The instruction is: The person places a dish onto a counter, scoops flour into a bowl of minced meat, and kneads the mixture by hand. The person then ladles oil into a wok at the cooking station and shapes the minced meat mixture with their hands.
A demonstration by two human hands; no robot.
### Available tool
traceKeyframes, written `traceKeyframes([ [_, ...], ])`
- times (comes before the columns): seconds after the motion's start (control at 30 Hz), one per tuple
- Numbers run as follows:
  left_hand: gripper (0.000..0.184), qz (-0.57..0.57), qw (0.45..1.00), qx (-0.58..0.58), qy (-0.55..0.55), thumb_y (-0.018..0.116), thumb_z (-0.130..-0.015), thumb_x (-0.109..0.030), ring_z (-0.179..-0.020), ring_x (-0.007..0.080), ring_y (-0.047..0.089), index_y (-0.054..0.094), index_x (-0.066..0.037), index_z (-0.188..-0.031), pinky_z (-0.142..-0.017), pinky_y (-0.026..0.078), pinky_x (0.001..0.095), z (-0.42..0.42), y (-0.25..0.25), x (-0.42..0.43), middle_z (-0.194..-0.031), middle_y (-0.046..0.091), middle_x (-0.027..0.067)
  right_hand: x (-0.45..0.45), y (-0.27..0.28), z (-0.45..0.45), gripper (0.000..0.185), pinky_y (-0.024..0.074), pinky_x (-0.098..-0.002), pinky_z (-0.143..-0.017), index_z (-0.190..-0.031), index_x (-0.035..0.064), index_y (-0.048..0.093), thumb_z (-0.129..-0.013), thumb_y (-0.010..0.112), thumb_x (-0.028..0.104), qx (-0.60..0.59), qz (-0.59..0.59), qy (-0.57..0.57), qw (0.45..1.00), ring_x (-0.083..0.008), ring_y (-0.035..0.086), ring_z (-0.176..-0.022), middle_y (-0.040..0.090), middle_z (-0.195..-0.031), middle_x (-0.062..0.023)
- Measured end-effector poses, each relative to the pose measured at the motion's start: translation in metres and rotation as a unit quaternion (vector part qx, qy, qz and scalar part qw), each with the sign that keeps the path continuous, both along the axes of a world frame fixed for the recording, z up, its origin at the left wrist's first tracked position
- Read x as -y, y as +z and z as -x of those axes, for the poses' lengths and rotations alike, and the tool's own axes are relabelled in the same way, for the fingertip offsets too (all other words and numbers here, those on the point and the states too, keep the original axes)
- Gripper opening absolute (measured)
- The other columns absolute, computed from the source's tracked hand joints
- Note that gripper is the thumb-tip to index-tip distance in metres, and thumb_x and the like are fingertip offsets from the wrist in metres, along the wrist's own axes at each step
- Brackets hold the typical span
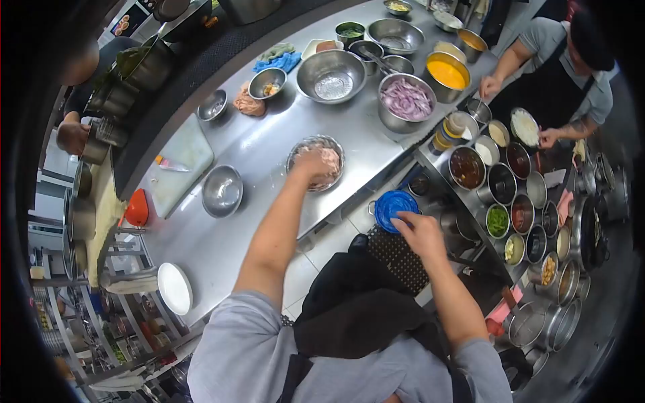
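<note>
My left hand reaches into a metal bowl near the counter's front edge. Pale pink, raw-looking meat lies in that bowl around my fingers, whose tips are hidden in it. Off the counter, my right hand hangs over the floor beside a round blue lid or container, fingers partly bent; whether it touches the blue thing is unclear. An empty metal bowl stands to the left of the meat bowl.
Behind stand a large metal bowl, a bowl of sliced red onion and a pot of orange liquid. A cutting board and white plate lie left. A co-worker holds a pan at the right, beside sauce containers.
</note>
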State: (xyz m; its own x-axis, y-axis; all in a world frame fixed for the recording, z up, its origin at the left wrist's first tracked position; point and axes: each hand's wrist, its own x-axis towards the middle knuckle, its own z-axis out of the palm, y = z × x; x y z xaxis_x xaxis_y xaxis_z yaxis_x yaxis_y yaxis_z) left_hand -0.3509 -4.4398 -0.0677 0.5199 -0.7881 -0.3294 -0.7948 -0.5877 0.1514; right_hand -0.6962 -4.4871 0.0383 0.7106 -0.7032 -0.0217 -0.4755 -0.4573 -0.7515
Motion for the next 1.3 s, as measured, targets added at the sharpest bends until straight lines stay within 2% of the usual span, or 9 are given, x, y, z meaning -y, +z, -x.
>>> traceKeyframes([
  [0.3,0.061,0.117,0.967,-0.163,0.16,0.074,-0.066,-0.027,-0.107,0.0368,0.058,0.057,-0.008,-0.122,-0.093,0.046,0.0392,0.001,0.0,-0.007,-0.116,0.059,0.0228,0.008,-0.102,-0.169,0.038,0.051,-0.0384,-0.056,-0.092,-0.0056,0.06,-0.09,0.055,0.032,0.018,-0.345,-0.091,0.934,-0.0244,0.068,-0.066,0.062,-0.069,-0.0181],
  [0.37,0.056,0.138,0.962,-0.168,0.167,0.075,-0.067,-0.017,-0.102,0.0325,0.062,0.059,-0.005,-0.119,-0.089,0.049,0.0378,0.001,-0.009,-0.017,-0.108,0.063,0.0206,0.013,-0.105,-0.176,0.034,0.0508,-0.0401,-0.057,-0.082,-0.0071,0.054,-0.09,0.052,0.026,-0.006,-0.267,-0.084,0.96,-0.0296,0.066,-0.061,0.06,-0.068,-0.023],
  [0.5,0.06,0.268,0.859,-0.345,0.267,0.078,-0.064,-0.001,-0.098,0.0227,0.062,0.054,0.003,-0.119,-0.081,0.052,0.0312,-0.004,0.001,-0.033,-0.108,0.064,0.0134,0.026,-0.111,-0.172,0.026,0.0476,-0.0482,-0.067,-0.08,-0.006,0.053,-0.086,0.05,0.019,-0.018,-0.203,-0.054,0.977,-0.0434,0.061,-0.072,0.059,-0.075,-0.0299],
  [0.57,0.056,0.37,0.707,-0.505,0.328,0.075,-0.067,-0.009,-0.096,0.0254,0.064,0.055,0.002,-0.118,-0.082,0.051,0.0314,-0.003,0.034,-0.035,-0.107,0.065,0.0153,0.033,-0.115,-0.166,0.027,0.0477,-0.0481,-0.067,-0.079,-0.0059,0.053,-0.086,0.05,0.019,-0.052,-0.043,-0.028,0.997,-0.043,0.061,-0.073,0.059,-0.074,-0.0289],
  [0.7,0.065,0.304,0.942,-0.14,0.034,0.078,-0.066,-0.014,-0.103,0.0337,0.06,0.051,0.0,-0.124,-0.089,0.05,0.0401,0.003,0.055,-0.028,-0.113,0.061,0.0172,0.038,-0.101,-0.163,0.028,0.0514,-0.0406,-0.058,-0.079,-0.0081,0.054,-0.087,0.05,0.018,-0.031,-0.127,-0.02,0.991,-0.034,0.065,-0.057,0.06,-0.072,-0.0279],
  [0.8,0.066,0.243,0.951,-0.157,-0.108,0.075,-0.067,-0.02,-0.114,0.0376,0.052,0.051,-0.003,-0.125,-0.097,0.043,0.0441,0.011,0.026,-0.04,-0.121,0.056,0.0208,0.043,-0.12,-0.168,0.03,0.0525,-0.0384,-0.057,-0.081,-0.0095,0.055,-0.088,0.049,0.019,-0.008,-0.273,-0.056,0.96,-0.0307,0.066,-0.057,0.061,-0.073,-0.0257],
  [0.93,0.066,0.1,0.96,-0.261,-0.011,0.073,-0.068,-0.024,-0.124,0.0385,0.044,0.051,-0.006,-0.128,-0.103,0.036,0.0472,0.022,0.063,-0.027,-0.132,0.048,0.0216,0.046,-0.106,-0.164,0.031,0.0531,-0.0368,-0.054,-0.082,-0.0106,0.055,-0.088,0.048,0.019,-0.018,-0.251,-0.044,0.967,-0.0294,0.067,-0.058,0.062,-0.075,-0.0247],
  [1.0,0.066,0.119,0.976,-0.083,-0.16,0.071,-0.07,-0.023,-0.122,0.042,0.044,0.049,-0.011,-0.131,-0.102,0.037,0.0498,0.031,0.073,-0.014,-0.135,0.045,0.0228,0.044,-0.099,-0.164,0.032,0.053,-0.04,-0.06,-0.083,-0.0099,0.056,-0.088,0.048,0.021,-0.046,-0.251,-0.038,0.966,-0.0334,0.066,-0.062,0.062,-0.078,-0.0269],
  [1.3,0.041,0.123,0.986,0.027,-0.113,0.068,-0.074,-0.021,-0.104,0.041,0.054,0.056,-0.012,-0.112,-0.09,0.046,0.0492,0.044,0.001,0.005,-0.117,0.054,0.0188,0.038,-0.134,-0.159,0.032,0.0508,-0.0436,-0.072,-0.083,-0.0072,0.057,-0.087,0.046,0.022,-0.025,-0.16,-0.047,0.986,-0.039,0.065,-0.07,0.061,-0.08,-0.0288],
])
